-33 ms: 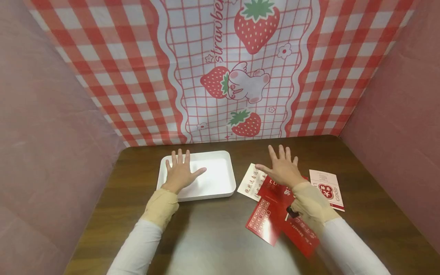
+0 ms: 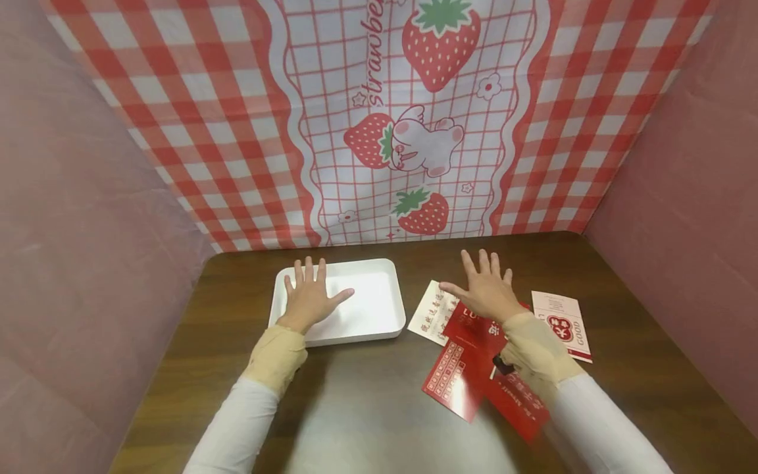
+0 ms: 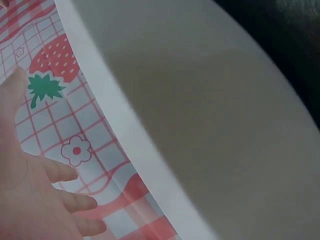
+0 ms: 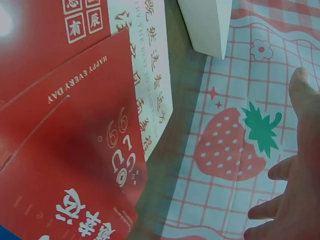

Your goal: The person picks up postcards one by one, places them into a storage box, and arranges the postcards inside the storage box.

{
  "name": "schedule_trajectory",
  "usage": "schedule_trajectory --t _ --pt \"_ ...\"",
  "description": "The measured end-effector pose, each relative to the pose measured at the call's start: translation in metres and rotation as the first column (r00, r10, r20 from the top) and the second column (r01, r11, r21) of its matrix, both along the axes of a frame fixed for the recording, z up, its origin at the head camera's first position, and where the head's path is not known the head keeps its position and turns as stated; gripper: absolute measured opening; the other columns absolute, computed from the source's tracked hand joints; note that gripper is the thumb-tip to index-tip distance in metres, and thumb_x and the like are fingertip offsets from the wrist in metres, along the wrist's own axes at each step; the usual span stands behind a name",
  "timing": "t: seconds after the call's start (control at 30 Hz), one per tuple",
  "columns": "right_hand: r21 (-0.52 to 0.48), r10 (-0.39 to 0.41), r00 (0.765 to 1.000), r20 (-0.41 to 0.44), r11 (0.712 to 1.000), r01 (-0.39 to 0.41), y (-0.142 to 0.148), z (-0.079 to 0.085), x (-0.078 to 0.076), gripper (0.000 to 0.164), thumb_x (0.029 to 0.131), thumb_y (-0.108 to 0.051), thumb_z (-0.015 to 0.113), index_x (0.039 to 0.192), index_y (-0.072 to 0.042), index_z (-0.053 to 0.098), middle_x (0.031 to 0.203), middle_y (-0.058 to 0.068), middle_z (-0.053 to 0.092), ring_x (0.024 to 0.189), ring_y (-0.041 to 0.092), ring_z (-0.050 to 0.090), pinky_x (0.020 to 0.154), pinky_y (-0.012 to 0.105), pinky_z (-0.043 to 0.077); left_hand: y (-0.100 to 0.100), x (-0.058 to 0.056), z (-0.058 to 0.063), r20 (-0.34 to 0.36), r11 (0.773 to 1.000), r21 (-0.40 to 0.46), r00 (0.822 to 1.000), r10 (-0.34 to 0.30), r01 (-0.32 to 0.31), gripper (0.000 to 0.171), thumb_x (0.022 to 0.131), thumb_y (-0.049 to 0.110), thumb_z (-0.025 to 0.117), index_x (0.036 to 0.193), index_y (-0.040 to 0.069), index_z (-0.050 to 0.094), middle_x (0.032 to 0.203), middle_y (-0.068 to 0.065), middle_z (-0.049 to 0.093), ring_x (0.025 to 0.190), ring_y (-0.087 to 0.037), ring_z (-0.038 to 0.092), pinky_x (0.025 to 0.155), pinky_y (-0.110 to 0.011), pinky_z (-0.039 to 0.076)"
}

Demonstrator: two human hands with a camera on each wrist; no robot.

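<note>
My left hand [image 2: 309,301] is held over the left part of a white tray [image 2: 379,296], its fingers spread and straight. In the left wrist view the tray's pale inside [image 3: 210,125] fills most of the picture, with the fingers [image 3: 80,201] off to the left. My right hand [image 2: 487,293] hovers with fingers spread above several overlapping printed cards. Among them are a cream card [image 2: 428,317] with red writing and a red card [image 2: 453,382] with rows of small squares. Neither hand holds anything.
A pale card [image 2: 562,326] with a red emblem lies apart at the right. Another red card [image 2: 521,408] sits nearest the front, partly under the right forearm. Behind the brown table [image 2: 367,395] hangs a strawberry-print cloth [image 2: 414,151], with pink cloth walls [image 2: 663,178] at the sides.
</note>
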State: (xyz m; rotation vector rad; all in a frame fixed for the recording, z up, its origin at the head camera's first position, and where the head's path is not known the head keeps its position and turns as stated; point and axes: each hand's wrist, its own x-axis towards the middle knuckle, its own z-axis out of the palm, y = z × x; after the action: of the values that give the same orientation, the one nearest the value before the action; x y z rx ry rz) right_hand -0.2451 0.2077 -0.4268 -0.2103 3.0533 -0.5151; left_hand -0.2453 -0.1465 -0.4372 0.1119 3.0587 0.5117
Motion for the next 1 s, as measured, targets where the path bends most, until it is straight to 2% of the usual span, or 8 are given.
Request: schedule_trajectory --t 0.27,0.47,0.7,1.0 --pt "-0.022 -0.009 0.999 -0.031 1.000 0.008 0.004 0.007 -0.005 0.097 0.088 -0.071 0.047 0.155 -0.005 0.020 0.155 0.031 0.022 0.145 0.051 0.011 0.111 0.074 0.012 -0.006 0.001 0.012 0.002 0.999 0.034 1.000 0.021 -0.021 0.098 0.088 0.066 0.050 0.155 0.002 0.019 0.161 -0.027 0.009 0.150 -0.045 -0.003 0.117 -0.068 0.003" --pt "-0.008 -0.004 1.000 0.006 1.000 0.004 0.003 0.006 -0.002 0.098 0.088 -0.071 0.046 0.155 -0.005 0.020 0.154 0.032 0.024 0.144 0.051 0.013 0.110 0.073 0.014 -0.009 0.004 0.009 0.038 0.999 0.031 0.999 0.019 -0.020 0.098 0.088 0.065 0.052 0.155 0.002 0.019 0.161 -0.027 0.009 0.150 -0.045 -0.004 0.117 -0.069 0.003" --pt "-0.013 0.001 1.000 0.012 1.000 -0.001 0.001 0.001 -0.004 0.097 0.088 -0.070 0.048 0.155 -0.005 0.020 0.154 0.032 0.024 0.144 0.052 0.014 0.109 0.074 0.014 -0.013 0.001 0.004 0.053 0.999 0.035 0.998 0.025 -0.027 0.098 0.088 0.066 0.052 0.156 0.005 0.017 0.163 -0.025 0.005 0.151 -0.043 -0.007 0.118 -0.067 0.002" --pt "-0.016 0.024 1.000 0.006 1.000 -0.024 0.000 -0.002 -0.006 0.098 0.086 -0.066 0.055 0.154 -0.004 0.021 0.151 0.033 0.027 0.142 0.052 0.018 0.109 0.074 0.016 -0.018 0.004 0.004 0.028 0.999 0.023 0.999 0.033 -0.034 0.094 0.088 0.063 0.054 0.155 0.004 0.022 0.161 -0.028 0.011 0.150 -0.046 -0.002 0.117 -0.068 0.006"
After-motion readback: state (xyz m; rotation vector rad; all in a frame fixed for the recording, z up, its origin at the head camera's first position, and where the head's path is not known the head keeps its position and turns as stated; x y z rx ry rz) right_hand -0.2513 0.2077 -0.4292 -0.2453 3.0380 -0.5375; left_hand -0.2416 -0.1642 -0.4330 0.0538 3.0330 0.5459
